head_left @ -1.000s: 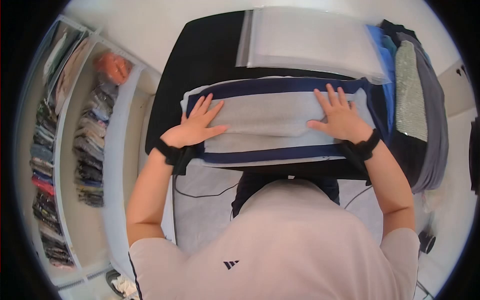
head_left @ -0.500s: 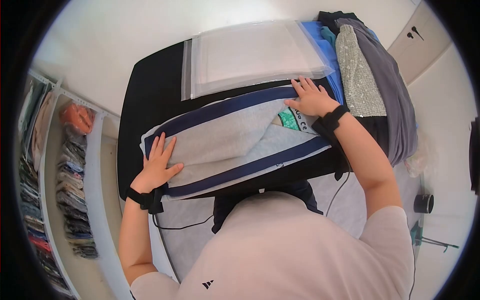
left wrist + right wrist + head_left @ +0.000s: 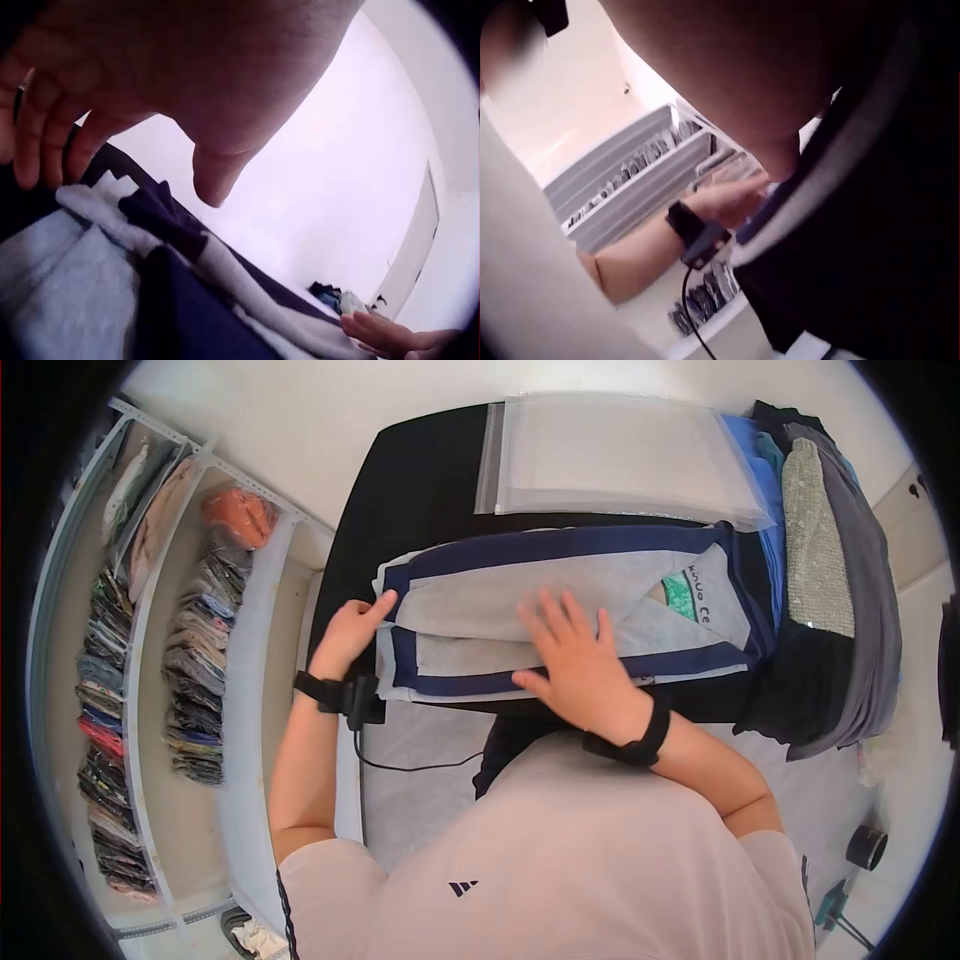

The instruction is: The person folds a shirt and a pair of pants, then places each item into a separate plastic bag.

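Note:
A folded grey garment (image 3: pixel 480 600) with navy bands lies lengthwise across the black table. Near its right end a green patch with dark lettering (image 3: pixel 680 596) shows in a V-shaped opening. My left hand (image 3: pixel 352 632) is at the garment's left end, with the thumb and fingertips near the edge. In the left wrist view, the left thumb stands apart from the loosely bent fingers, above the cloth folds (image 3: pixel 180 232). The right hand (image 3: pixel 580 665) is over the middle of the garment, palm down with fingers spread.
Clear plastic bags (image 3: pixel 620 460) lie at the table's back. To the right are a blue garment (image 3: pixel 768 510), a sparkly grey-green one (image 3: pixel 815 550) and a dark grey one (image 3: pixel 868 590). Shelves (image 3: pixel 150 660) with several bagged clothes stand at the left.
My right hand has moved left from the garment's right end to over its middle, uncovering the lettered patch. The left hand has shifted from flat on the cloth to its left edge.

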